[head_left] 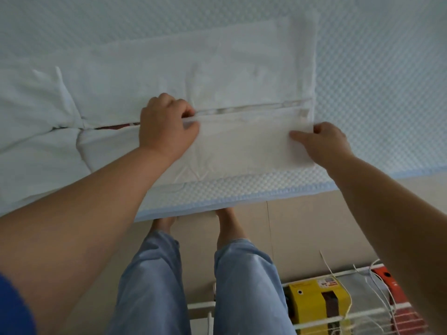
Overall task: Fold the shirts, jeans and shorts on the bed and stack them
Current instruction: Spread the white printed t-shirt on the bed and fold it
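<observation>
White shirt [205, 76] lies flat on the bed [375, 56], spread w/ its long side running left-right, near the bed's front edge. Its near part is turned up over itself into a flap [242, 143]; the flap's top edge lies along a line across the shirt's middle, a thin dark-red strip showing in the gap at left. Left part of the shirt is bunched, creases meeting in a knot-like pucker.

L hand [167, 126] grips the flap's upper edge at about mid-shirt, fingers curled over the fabric, thumb under/against it. R hand [324, 143] pinches the flap's right end, thumb on top pointing left, other fingers hidden behind the cloth. Both forearms reach in from the bottom corners; a blue sleeve [12, 308] shows bottom left.

Bed cover is pale w/ a small raised waffle texture and a light-blue border at the front edge. Below the edge: person's legs in light-blue jeans [154, 286], bare feet on a beige floor [302, 226]. Bottom right, a white wire rack [362, 317] holds a yellow box [312, 301] and an orange-red one [387, 279], white cords lying across them.
</observation>
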Demonstrator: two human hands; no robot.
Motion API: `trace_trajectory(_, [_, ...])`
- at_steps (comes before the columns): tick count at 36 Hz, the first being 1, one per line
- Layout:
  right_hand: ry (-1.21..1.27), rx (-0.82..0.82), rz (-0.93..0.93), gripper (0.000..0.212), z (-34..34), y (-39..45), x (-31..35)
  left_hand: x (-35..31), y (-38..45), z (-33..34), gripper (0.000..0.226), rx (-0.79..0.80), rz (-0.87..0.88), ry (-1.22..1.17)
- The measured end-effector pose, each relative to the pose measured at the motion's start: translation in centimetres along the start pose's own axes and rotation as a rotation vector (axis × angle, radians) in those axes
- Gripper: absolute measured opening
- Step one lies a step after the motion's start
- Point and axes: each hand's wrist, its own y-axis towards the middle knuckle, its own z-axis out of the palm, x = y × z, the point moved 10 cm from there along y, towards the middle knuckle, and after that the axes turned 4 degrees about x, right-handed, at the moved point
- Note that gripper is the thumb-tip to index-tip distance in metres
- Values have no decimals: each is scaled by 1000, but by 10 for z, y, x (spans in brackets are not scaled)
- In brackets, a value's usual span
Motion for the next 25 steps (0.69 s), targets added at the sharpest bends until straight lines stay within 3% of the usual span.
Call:
trace_trajectory(6, [277, 34, -93, 8, -6, -9, -7, -24, 7, 5, 47, -28, 64, -40])
trace_trajectory(13, [283, 129, -12, 18, -2, -4, -34, -38, 14, 22, 55, 41, 78, -26])
trace_trajectory(16, [219, -51, -53, 22, -20, -4, -28, -37, 15, 22, 55, 38, 63, -30])
trace_trajectory(19, [95, -306, -135, 8, -48, -7, -10, -36, 14, 19, 52, 24, 64, -53])
trace_trajectory(25, [163, -175, -79, 9, -41, 10, 0, -36, 9, 7, 35, -60, 99, -42])
